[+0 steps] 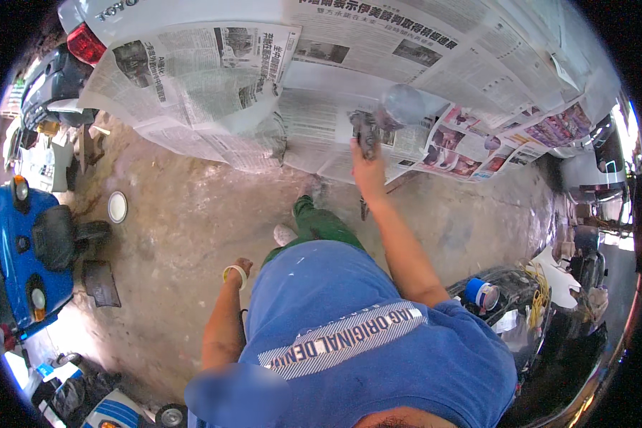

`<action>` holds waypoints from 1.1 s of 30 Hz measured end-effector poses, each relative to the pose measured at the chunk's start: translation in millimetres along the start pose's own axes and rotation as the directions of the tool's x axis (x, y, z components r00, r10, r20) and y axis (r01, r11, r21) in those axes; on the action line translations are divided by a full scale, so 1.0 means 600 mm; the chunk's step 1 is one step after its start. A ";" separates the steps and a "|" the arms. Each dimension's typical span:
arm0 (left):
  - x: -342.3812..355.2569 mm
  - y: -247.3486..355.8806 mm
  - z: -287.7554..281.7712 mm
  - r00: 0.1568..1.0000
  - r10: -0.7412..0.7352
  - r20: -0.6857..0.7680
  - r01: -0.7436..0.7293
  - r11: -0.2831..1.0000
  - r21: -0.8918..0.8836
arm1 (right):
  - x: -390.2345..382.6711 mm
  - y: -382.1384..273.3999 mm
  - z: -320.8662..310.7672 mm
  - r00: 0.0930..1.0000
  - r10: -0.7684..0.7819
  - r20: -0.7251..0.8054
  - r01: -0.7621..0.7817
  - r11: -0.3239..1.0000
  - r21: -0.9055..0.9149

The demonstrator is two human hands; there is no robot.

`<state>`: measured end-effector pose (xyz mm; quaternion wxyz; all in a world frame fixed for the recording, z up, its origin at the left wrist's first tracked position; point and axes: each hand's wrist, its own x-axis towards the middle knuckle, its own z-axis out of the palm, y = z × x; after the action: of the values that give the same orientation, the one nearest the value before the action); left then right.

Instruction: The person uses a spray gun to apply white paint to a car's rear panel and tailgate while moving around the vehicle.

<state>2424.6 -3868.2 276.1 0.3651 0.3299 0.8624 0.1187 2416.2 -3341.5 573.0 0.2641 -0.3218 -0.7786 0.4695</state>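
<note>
My right hand (369,171) is closed around the grip of a dark spray gun (364,133), arm stretched forward. A clear rounded cup (403,105), slightly blurred, sits at the gun's upper right. Just beyond it, newspaper sheets (321,118) cover much of a car. Between the sheets, a strip of pale bodywork (349,80) shows. My left hand (241,268) hangs low by my side, away from the car. A pale yellowish ring (234,275) circles that wrist. The left fingers are mostly hidden from view.
A red tail light (85,44) shows at the car's left corner. A blue scooter (32,250) stands at left, near a round white lid (118,207) on the concrete floor (178,192). Behind me at right are a blue-and-white can (482,293) and a yellow cord (538,296).
</note>
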 end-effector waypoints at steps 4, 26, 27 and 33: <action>-0.005 -0.014 -0.004 0.968 0.214 0.127 -0.247 0.896 0.369 | -0.017 -0.060 0.051 0.950 -0.310 0.024 0.311 0.945 -0.101; -0.027 0.071 -0.074 0.901 0.096 0.424 -0.325 0.795 0.512 | -0.029 -0.096 -0.018 0.996 -0.077 -0.054 0.072 0.994 -0.087; -0.020 0.080 -0.082 0.898 0.094 0.430 -0.329 0.791 0.515 | -0.032 -0.094 -0.031 0.997 -0.064 -0.053 0.060 0.995 -0.077; 0.031 0.124 -0.117 0.853 0.194 0.485 -0.451 0.742 0.496 | -0.079 -0.033 -0.144 0.967 0.247 -0.067 -0.247 0.969 0.005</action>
<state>2401.6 -3797.3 348.5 0.3853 0.5918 0.6886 -0.1647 2503.6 -3335.6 621.8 0.2289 -0.4321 -0.7241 0.4863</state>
